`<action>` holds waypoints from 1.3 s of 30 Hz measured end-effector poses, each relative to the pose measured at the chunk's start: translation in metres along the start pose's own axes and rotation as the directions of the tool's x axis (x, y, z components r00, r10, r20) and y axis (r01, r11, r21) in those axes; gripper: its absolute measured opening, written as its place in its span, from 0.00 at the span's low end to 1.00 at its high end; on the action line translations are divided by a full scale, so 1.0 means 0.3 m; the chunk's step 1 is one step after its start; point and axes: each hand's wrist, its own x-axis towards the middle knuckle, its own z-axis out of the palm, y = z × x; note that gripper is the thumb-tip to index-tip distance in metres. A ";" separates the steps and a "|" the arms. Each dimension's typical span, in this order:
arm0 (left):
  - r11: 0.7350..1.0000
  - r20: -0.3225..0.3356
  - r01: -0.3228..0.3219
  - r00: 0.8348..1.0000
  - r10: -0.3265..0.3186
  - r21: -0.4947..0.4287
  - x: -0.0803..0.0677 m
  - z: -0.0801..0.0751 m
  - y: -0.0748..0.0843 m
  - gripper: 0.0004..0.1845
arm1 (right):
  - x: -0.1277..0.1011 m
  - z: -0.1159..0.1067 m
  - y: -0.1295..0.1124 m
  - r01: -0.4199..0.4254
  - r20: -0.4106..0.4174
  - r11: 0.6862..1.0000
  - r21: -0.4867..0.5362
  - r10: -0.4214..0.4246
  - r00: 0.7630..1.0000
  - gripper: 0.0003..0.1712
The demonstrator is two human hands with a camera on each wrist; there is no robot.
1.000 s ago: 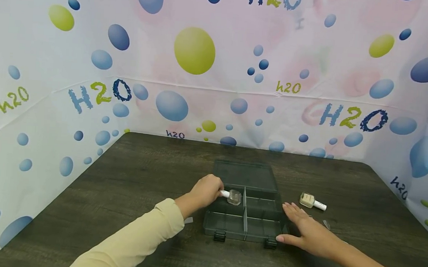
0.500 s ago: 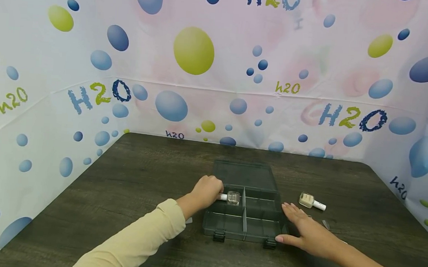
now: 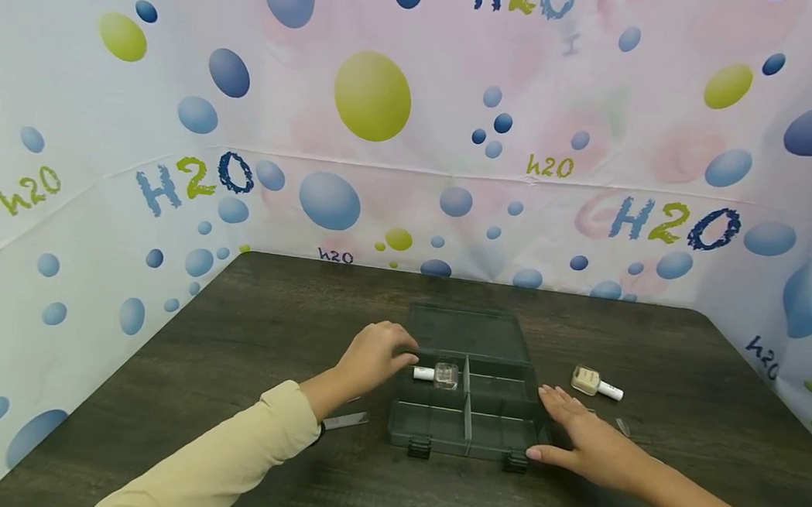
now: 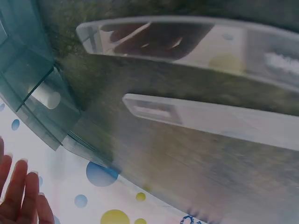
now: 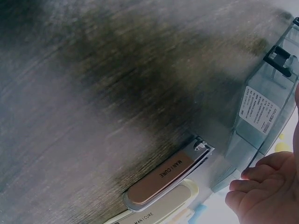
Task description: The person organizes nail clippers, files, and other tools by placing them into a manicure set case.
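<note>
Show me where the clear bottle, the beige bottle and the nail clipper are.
clear bottle (image 3: 445, 375), head view, on its glass body inside the box.
beige bottle (image 3: 585, 380), head view, on its body, lying on the table.
nail clipper (image 5: 163, 179), right wrist view, on its lever.

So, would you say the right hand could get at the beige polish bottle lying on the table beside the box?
Probably yes: the right hand rests against the box, and the bottle lies just beyond it with nothing between.
</note>
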 end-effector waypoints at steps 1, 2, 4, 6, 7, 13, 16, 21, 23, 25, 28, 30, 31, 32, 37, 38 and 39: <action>1.000 -0.004 0.018 1.000 -0.018 -0.018 -0.007 -0.005 -0.002 0.09 | 0.000 0.000 0.000 -0.003 0.002 1.000 0.002 0.003 1.000 0.56; 0.999 -0.007 0.038 0.999 -0.038 -0.039 -0.015 -0.010 -0.003 0.10 | 0.000 0.000 0.000 -0.004 0.002 1.000 0.002 0.004 1.000 0.56; 0.995 -0.006 0.079 0.997 -0.080 -0.067 -0.031 -0.018 -0.009 0.12 | -0.001 0.000 0.001 -0.007 0.003 1.000 0.004 0.007 1.000 0.56; 0.988 -0.007 0.118 0.993 -0.120 -0.097 -0.049 -0.024 -0.017 0.14 | -0.001 0.001 0.000 -0.005 0.000 1.000 0.003 0.005 1.000 0.56; 0.986 -0.009 0.133 0.991 -0.134 -0.103 -0.058 -0.026 -0.022 0.14 | -0.001 0.001 0.000 -0.004 -0.001 1.000 0.003 0.004 1.000 0.56; 0.981 -0.042 0.153 0.986 -0.159 -0.120 -0.111 -0.037 -0.051 0.15 | -0.002 0.001 0.000 0.005 -0.008 1.000 0.000 -0.005 1.000 0.55; 0.980 -0.057 0.162 0.984 -0.170 -0.118 -0.137 -0.040 -0.064 0.15 | -0.002 0.002 0.001 0.004 -0.008 1.000 0.000 -0.004 1.000 0.55; 0.971 -0.068 0.192 0.977 -0.204 -0.144 -0.180 -0.050 -0.083 0.15 | 0.000 0.003 0.001 0.004 -0.006 1.000 0.001 -0.004 1.000 0.55; 0.969 -0.070 0.194 0.976 -0.206 -0.150 -0.196 -0.053 -0.090 0.15 | 0.001 0.003 0.002 0.005 -0.004 1.000 0.001 -0.005 1.000 0.55; 0.968 -0.064 0.197 0.976 -0.209 -0.155 -0.212 -0.054 -0.100 0.15 | 0.002 0.003 0.002 0.002 0.000 1.000 0.002 -0.002 1.000 0.55; 0.968 -0.049 0.207 0.975 -0.216 -0.145 -0.237 -0.054 -0.115 0.15 | 0.002 0.003 0.002 -0.002 0.004 1.000 0.001 0.002 1.000 0.56; 0.968 -0.039 0.212 0.975 -0.219 -0.134 -0.254 -0.054 -0.124 0.15 | 0.002 0.003 0.002 -0.002 0.004 1.000 0.000 0.002 1.000 0.56; 0.969 -0.036 0.212 0.975 -0.219 -0.128 -0.263 -0.055 -0.128 0.14 | 0.002 0.003 0.002 0.000 0.003 1.000 -0.001 0.000 1.000 0.56; 0.970 -0.034 0.209 0.976 -0.215 -0.122 -0.271 -0.055 -0.132 0.14 | 0.002 0.003 0.002 0.001 0.002 1.000 -0.002 -0.001 1.000 0.56; 0.975 -0.014 0.196 0.980 -0.199 -0.107 -0.306 -0.059 -0.153 0.14 | 0.002 0.003 0.002 0.003 -0.001 1.000 -0.006 -0.003 1.000 0.56; 0.974 -0.004 0.198 0.980 -0.200 -0.107 -0.312 -0.060 -0.157 0.14 | 0.002 0.003 0.003 0.000 0.001 1.000 -0.005 0.000 1.000 0.56; 0.974 0.007 0.202 0.979 -0.202 -0.107 -0.318 -0.062 -0.160 0.14 | 0.002 0.003 0.003 -0.002 0.003 1.000 -0.004 0.002 1.000 0.56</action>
